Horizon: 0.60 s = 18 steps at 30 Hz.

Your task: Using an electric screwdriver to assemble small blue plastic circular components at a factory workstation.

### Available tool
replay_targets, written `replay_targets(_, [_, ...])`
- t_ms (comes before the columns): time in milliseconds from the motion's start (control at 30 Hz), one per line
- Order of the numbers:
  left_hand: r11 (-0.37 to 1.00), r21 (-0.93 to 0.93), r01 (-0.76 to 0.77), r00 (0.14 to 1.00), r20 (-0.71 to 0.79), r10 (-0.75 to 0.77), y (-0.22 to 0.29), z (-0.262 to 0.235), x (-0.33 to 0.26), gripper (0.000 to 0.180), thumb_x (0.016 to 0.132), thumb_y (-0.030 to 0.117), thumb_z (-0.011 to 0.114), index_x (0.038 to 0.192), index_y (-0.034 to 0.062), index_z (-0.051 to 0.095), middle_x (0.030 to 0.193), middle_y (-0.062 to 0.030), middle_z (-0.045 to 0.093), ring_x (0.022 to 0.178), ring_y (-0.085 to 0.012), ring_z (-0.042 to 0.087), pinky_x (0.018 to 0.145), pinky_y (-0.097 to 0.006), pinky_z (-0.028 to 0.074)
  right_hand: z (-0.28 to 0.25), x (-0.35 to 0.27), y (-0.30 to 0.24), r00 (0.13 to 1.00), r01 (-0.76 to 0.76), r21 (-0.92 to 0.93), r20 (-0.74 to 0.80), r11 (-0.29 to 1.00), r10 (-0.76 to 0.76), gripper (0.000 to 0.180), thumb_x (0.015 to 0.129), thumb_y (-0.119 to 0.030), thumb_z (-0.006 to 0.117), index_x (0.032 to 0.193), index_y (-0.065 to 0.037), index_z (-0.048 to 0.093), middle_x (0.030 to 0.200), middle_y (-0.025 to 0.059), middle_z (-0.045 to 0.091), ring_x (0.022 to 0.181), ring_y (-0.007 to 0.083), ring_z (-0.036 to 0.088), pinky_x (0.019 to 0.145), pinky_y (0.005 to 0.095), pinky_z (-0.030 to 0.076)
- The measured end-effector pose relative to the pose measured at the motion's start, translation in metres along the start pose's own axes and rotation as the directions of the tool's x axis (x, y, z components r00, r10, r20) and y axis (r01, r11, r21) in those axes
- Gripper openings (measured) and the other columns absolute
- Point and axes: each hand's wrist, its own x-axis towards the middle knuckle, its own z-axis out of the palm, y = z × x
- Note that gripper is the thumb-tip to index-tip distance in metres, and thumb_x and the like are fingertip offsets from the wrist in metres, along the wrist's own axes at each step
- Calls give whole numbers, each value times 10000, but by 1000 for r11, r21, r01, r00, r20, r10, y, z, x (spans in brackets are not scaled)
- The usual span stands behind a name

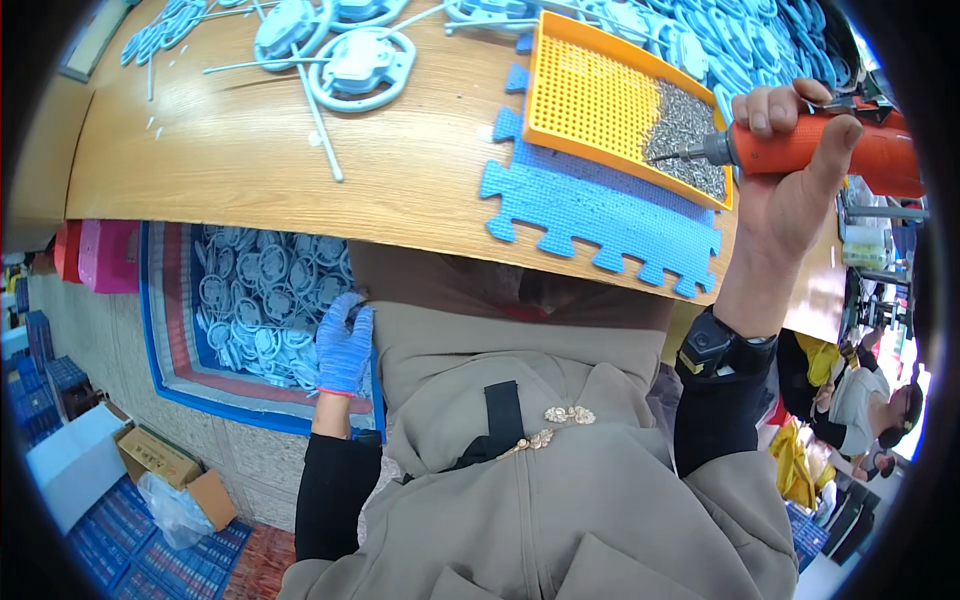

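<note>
My right hand [785,195], bare, is wrapped round an orange electric screwdriver [800,148]. Its bit points left, over small metal screws [685,130] heaped at the right end of a yellow perforated tray [590,148]. Under the tray lies a blue foam mat [600,210] with jigsaw edges. My left hand [345,352], in a blue knitted glove, is low beside my lap, at the right side of a blue-rimmed bin [215,408]. Its fingers are loosely stretched and apart, nearest to the light-blue round plastic parts [265,290] inside; I see nothing held in it.
More light-blue ring-shaped parts [365,70] with thin stems lie along the far side of the wooden table [250,170], piled at the far right. A pink container [108,255], an open cardboard box [160,455] and blue crates [115,530] stand at left. Another person [870,405] is at far right.
</note>
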Motion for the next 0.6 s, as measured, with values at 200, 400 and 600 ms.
replay_targets(200, [990,135,40,999,5,-41,7,7,11,265,888,30,607,1152,27,609,858,-34,626,690,-86,493,661,-250,453,-21,2,9,1000,-1,-29,-5,1000,1,648,797,-502,739,1098,27,517,747,65,584,702,192,573,755,381,466])
replay_targets(400, [988,143,-59,998,-25,63,-5,12,17,314,890,65,616,1202,36,590,852,-34,624,671,-82,481,632,-246,445,-31,3,5,993,-106,-43,-61,993,103,651,757,-563,735,1077,-48,499,790,32,519,769,161,484,817,348,384])
replay_targets(600, [980,197,25,999,-27,-20,4,10,11,310,892,57,612,1200,35,590,910,-39,645,668,-83,485,642,-243,452,-27,0,11,999,-24,-48,41,999,26,609,818,-500,717,1079,15,523,750,66,581,701,186,577,756,384,474])
